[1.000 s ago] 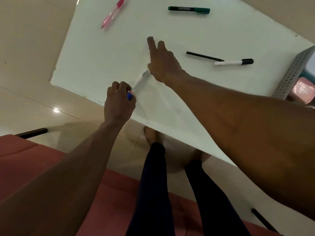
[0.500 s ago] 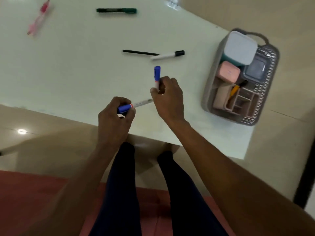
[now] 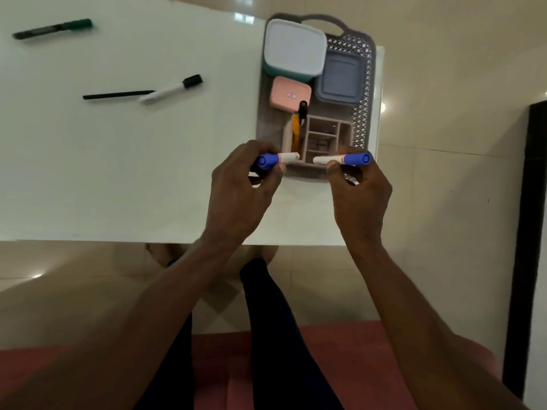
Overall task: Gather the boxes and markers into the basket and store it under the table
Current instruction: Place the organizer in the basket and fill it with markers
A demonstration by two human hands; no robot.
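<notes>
The white table (image 3: 118, 173) carries the grey perforated basket (image 3: 362, 93) at its right end. The basket holds 3 lidded boxes: a white box (image 3: 293, 48) at the far end, a grey-blue box (image 3: 340, 75) to its right, and a smaller pink box (image 3: 290, 91) nearer, plus a compartmented organiser (image 3: 325, 134). The left hand (image 3: 242, 196) pinches 1 blue-capped marker (image 3: 276, 159); the right hand (image 3: 359, 199) pinches a second blue-capped marker (image 3: 343, 159). Both lie horizontal above the basket's near edge, white ends facing inward, caps outward. On the table to the left lie a green marker (image 3: 53, 28), a black-capped marker (image 3: 171, 88) and a thin black pen (image 3: 118, 94), all lying roughly left-right.
</notes>
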